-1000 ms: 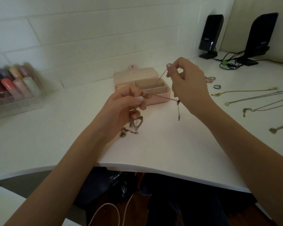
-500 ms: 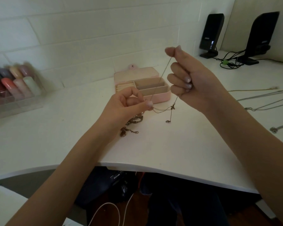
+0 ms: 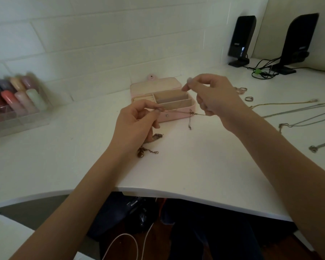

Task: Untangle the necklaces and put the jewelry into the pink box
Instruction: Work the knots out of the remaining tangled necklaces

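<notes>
Lowering our right hand [image 3: 214, 98], we are pinching the chain [image 3: 178, 112] taut between both grips, left hand [image 3: 137, 121] pinching too, before the pink box [image 3: 176, 117].

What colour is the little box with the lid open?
Pink outside, with beige compartments inside. The box shows best in the head view, behind the hands.

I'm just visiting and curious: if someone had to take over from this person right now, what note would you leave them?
Left hand: pinches one end of a thin chain.
Right hand: pinches the same chain, stretched between the two hands above the table.
A tangled clump lies under the left hand.
Pink box: open; no jewelry visible inside.
Done: several necklaces lie straight at the right, near the rings.
Left: finish untangling, then box everything.
</notes>
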`<control>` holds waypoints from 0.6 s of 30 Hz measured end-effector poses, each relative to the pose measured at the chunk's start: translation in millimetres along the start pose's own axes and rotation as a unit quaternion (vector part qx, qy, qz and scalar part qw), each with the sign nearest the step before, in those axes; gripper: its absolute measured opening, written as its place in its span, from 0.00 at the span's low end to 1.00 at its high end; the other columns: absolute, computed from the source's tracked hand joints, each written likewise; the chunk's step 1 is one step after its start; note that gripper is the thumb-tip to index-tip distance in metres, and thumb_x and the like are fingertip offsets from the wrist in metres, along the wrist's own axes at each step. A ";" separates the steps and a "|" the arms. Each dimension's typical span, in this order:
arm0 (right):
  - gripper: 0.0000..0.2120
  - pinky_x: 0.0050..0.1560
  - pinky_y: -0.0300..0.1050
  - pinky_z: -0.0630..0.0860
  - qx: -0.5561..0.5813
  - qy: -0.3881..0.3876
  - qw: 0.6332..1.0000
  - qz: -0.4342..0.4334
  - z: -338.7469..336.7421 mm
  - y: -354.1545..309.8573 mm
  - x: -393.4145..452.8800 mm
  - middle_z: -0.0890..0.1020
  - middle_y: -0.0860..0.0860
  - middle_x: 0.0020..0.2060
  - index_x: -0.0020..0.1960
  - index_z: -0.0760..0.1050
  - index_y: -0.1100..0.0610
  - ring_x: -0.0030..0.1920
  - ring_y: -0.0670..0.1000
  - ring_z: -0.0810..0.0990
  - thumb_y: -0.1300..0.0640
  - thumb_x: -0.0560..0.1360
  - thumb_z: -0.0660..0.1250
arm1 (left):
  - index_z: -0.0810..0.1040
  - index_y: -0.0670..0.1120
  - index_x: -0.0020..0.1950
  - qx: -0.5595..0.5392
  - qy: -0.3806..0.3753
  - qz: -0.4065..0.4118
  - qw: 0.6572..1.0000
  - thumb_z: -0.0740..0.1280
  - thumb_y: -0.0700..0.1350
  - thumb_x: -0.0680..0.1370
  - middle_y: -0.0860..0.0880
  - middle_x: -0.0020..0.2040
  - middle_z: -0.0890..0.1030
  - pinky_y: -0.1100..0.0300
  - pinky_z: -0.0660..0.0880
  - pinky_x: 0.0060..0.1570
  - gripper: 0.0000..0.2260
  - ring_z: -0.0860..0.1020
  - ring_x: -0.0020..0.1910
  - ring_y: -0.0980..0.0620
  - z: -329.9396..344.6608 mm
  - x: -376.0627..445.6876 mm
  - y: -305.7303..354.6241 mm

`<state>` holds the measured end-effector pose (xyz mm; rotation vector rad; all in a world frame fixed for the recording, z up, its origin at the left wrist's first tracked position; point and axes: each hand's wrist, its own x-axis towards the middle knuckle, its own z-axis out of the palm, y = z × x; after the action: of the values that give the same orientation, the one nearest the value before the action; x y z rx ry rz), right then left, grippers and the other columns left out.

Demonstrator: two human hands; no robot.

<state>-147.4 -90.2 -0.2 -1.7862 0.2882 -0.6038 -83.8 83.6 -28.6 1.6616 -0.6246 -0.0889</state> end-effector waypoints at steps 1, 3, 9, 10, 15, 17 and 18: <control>0.12 0.21 0.33 0.57 -0.013 -0.004 1.000 -0.008 1.4 -0.4 -0.8 0.65 0.46 0.19 0.46 0.80 0.61 0.19 0.43 0.60 0.53 0.79 0.64 | 0.81 0.46 0.44 0.002 0.004 0.003 1.000 0.64 0.37 0.78 0.53 0.26 0.74 0.69 0.64 0.23 0.08 0.67 0.22 0.57 -0.5 0.5 -0.1; 0.12 0.21 0.32 0.59 -0.038 0.004 0.999 -0.037 3.2 -1.9 -2.0 0.67 0.43 0.18 0.45 0.79 0.61 0.18 0.42 0.62 0.55 0.80 0.63 | 0.81 0.47 0.41 0.007 -0.001 -0.003 1.000 0.64 0.36 0.76 0.57 0.23 0.71 0.70 0.60 0.24 0.09 0.65 0.23 0.58 -1.9 1.4 -0.8; 0.13 0.21 0.35 0.60 0.074 0.082 0.988 -0.111 0.7 -6.9 -0.3 0.67 0.54 0.23 0.47 0.75 0.62 0.20 0.45 0.62 0.55 0.82 0.58 | 0.83 0.50 0.41 0.001 -0.011 -0.019 1.000 0.66 0.41 0.77 0.55 0.20 0.67 0.64 0.54 0.23 0.09 0.57 0.23 0.52 -1.5 0.8 -4.3; 0.13 0.21 0.35 0.60 0.070 0.083 0.987 -0.120 1.7 -6.3 -0.2 0.67 0.53 0.23 0.48 0.75 0.63 0.20 0.44 0.63 0.55 0.82 0.58 | 0.83 0.50 0.42 0.005 0.013 -0.019 1.000 0.66 0.41 0.77 0.55 0.21 0.69 0.65 0.56 0.22 0.08 0.59 0.23 0.52 -2.1 1.8 -4.8; 0.12 0.20 0.35 0.60 0.028 -0.009 0.997 -0.073 8.1 -1.4 -2.4 0.70 0.56 0.25 0.48 0.76 0.65 0.20 0.45 0.64 0.57 0.81 0.60 | 0.81 0.48 0.49 0.025 0.113 0.021 0.993 0.66 0.44 0.78 0.47 0.39 0.82 0.66 0.66 0.22 0.05 0.72 0.20 0.53 0.0 11.7 -1.6; 0.11 0.20 0.34 0.60 0.008 -0.036 0.998 -0.044 10.0 0.4 -3.0 0.70 0.54 0.24 0.45 0.77 0.63 0.19 0.45 0.64 0.57 0.81 0.61 | 0.80 0.48 0.49 0.029 0.137 0.034 0.990 0.66 0.44 0.77 0.47 0.41 0.80 0.68 0.66 0.22 0.04 0.75 0.21 0.54 3.9 14.7 2.3; 0.11 0.20 0.34 0.60 0.002 -0.038 0.999 -0.034 10.2 1.3 -3.1 0.71 0.54 0.24 0.44 0.77 0.62 0.19 0.45 0.64 0.57 0.80 0.62 | 0.79 0.48 0.49 0.032 0.143 0.043 0.988 0.66 0.43 0.76 0.48 0.40 0.79 0.68 0.67 0.22 0.04 0.76 0.22 0.55 6.1 16.3 4.5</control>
<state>-144.4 -80.7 -4.3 -1.8161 0.1754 -0.5820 -74.0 70.7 -20.9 1.6672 -0.4832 0.2312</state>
